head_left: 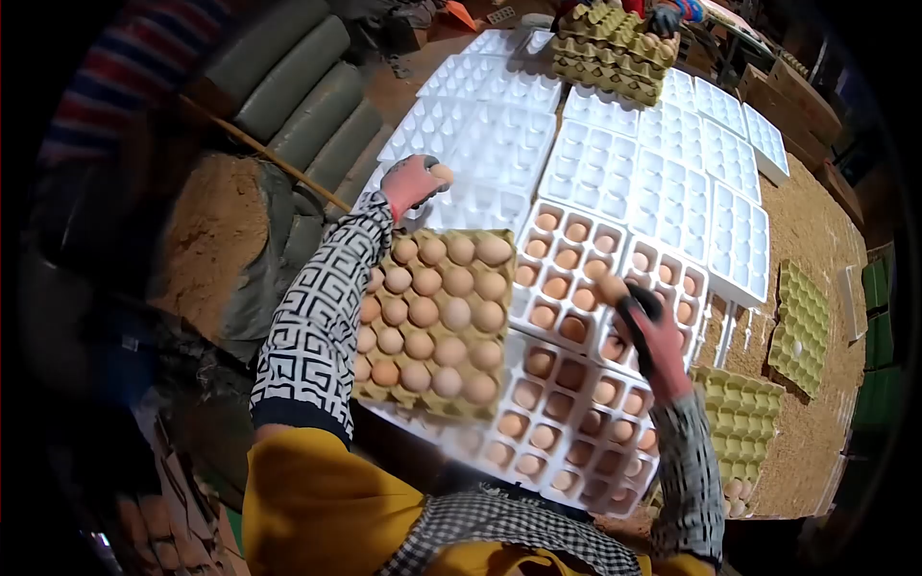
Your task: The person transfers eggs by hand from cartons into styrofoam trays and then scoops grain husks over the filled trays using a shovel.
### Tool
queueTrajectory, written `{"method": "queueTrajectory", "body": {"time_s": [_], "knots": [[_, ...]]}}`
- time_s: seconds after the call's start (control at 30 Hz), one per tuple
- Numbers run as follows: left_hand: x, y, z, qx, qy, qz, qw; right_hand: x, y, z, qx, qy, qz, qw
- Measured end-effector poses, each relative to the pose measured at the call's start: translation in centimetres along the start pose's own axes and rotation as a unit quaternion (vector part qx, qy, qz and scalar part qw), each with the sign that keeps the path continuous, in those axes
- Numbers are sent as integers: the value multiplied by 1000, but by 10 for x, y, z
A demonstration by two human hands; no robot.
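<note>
My left hand (413, 184), in a pink and dark glove, is closed on an egg (442, 174) above the white foam trays on the left. My right hand (656, 336), gloved the same way, grips another egg (610, 288) over a partly filled foam tray (624, 240). Below my left hand lies a pulp egg tray (509, 288) bearing rows of brown eggs (424, 311). Foam trays in the middle and nearest my body hold brown eggs in their cells, some partly hidden by my right hand and arm.
White foam trays (588, 171) with no eggs spread across the far table. At the back, a person's gloved hand (665, 19) is at a stack of pulp trays (615, 58). More pulp trays (799, 331) lie on the right. Grey rolled bundles (288, 106) stand at the left.
</note>
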State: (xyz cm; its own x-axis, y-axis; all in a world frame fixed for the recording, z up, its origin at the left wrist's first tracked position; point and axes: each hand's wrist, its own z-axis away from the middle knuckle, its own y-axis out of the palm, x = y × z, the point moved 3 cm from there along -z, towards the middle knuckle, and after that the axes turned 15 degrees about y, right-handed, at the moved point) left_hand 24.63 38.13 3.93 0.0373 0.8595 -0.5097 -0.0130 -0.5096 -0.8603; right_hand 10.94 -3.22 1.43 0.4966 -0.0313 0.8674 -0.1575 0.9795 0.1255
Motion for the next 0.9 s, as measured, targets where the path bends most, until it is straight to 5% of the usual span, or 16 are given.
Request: {"method": "queueTrajectory", "body": {"time_s": [0.1, 0.17, 0.23, 0.3, 0.4, 0.43, 0.57, 0.7, 0.8, 0.9], "knots": [[64, 31, -40, 48, 53, -73, 995, 44, 110, -107, -7, -72, 86, 994], [78, 44, -55, 165, 39, 13, 985, 48, 158, -170, 32, -7, 68, 997], [120, 75, -79, 12, 174, 48, 983, 44, 185, -216, 51, 87, 131, 986], [74, 35, -50, 92, -38, 306, 947, 28, 186, -253, -48, 14, 367, 929], [82, 39, -55, -11, 116, 262, 958, 55, 201, -211, -82, -13, 280, 956], [82, 38, -55, -49, 185, 233, 953, 51, 199, -218, -64, -91, 258, 960], [90, 67, -51, 58, 183, 369, 909, 30, 182, -227, 89, -24, 76, 993], [91, 74, -35, 158, 238, 250, 925, 28, 189, -228, 195, -42, 138, 970], [83, 33, -35, 161, 177, 308, 921, 43, 194, -214, 158, 52, 248, 954], [85, -11, -13, 144, 155, 372, 904, 34, 164, -212, 103, -59, 177, 977]]}}
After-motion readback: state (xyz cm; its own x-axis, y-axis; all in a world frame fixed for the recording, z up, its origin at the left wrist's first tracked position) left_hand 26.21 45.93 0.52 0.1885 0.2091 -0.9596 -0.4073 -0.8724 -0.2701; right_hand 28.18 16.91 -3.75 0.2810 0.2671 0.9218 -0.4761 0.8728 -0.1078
